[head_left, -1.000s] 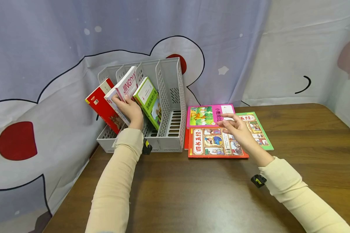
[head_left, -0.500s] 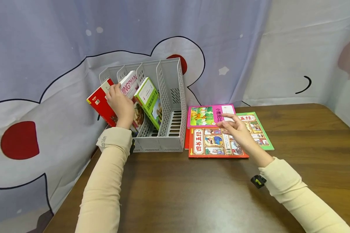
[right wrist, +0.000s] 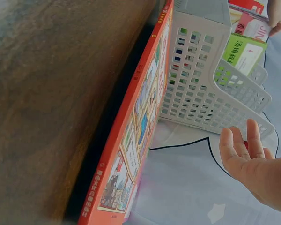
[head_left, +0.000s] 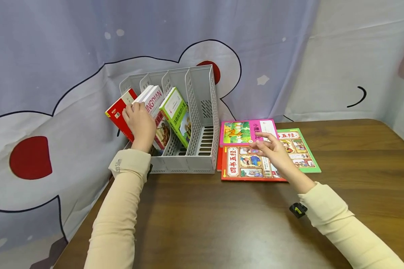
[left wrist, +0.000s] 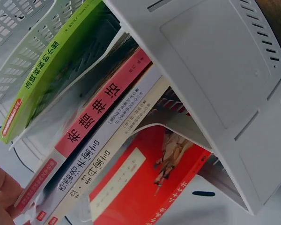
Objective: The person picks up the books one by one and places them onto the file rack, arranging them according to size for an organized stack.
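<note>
Soft, even light is spread over the scene. A pale glare is reflected by the near bench [head_left: 219,228], and a faint shadow is cast left of the right sleeve [head_left: 343,220]. Deep shadow is cast along the red book [right wrist: 133,117]. Small spine print is softened in the left wrist view.

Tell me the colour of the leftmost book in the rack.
The leftmost book is mostly red, best seen in the left wrist view.
</note>
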The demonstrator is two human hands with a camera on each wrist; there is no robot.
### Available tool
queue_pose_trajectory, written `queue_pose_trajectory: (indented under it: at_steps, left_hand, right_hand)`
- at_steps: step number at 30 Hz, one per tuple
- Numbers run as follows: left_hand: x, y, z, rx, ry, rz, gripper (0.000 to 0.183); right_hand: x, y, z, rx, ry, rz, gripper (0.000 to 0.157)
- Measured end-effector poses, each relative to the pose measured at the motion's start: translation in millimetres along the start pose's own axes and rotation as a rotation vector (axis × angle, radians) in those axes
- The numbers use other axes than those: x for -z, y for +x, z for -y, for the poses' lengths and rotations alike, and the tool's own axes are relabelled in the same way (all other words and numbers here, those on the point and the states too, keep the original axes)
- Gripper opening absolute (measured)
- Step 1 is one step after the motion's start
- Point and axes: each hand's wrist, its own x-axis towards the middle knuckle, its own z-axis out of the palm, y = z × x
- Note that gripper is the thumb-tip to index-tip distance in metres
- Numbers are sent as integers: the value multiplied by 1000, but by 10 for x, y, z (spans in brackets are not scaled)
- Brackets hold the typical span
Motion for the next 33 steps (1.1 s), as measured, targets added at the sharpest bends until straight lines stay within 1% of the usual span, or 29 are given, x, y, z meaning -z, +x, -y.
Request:
queue_pose_trajectory:
  at_steps: [5,10,14,16,18,20,23,24,26,28,30,31,33]
  left_hand:
    - [-32,-9,12,-16,-3,-18,38]
    - [-51,-44,39,-8,-20,17,45]
    - [-72,-100,51,8,-29,44,56]
    - [-67,-130,20,11,-22,63,63]
    - [-62,-171,-50,-10,-37,66,70]
    - [-58,-238,-161,-50,-81,68,76]
    - [-58,-343,-397,-143,-162,61,80]
    - [-49,-378,-497,-177,-188,71,81]
    - [-25,-446,-714,-248,-238,112,83]
    - [2,-515,-952,-331,-267,169,86]
    - [7,-586,-1180,-430,-276,248,88]
    - [-6,-619,-1283,-484,-252,291,89]
    - [-56,-687,-1465,-585,-189,401,88]
  right_hand:
    - [13,-2,-26,-12,10,7,50]
    - [37,4,-67,-23,6,6,51]
    - [101,19,-113,-42,-51,13,51]
    - [160,28,-125,-64,-90,25,52]
    - [224,42,-135,-83,-134,39,51]
    - [279,56,-138,-105,-178,58,50]
    - [330,105,-161,-125,-248,88,48]
    - [342,127,-165,-128,-280,101,48]
    - [367,183,-173,-129,-357,121,47]
    - [393,250,-178,-112,-451,130,45]
    - [422,318,-178,-92,-542,136,42]
    - [439,350,-182,-87,-578,145,41]
    - [477,407,-192,-82,-653,180,41]
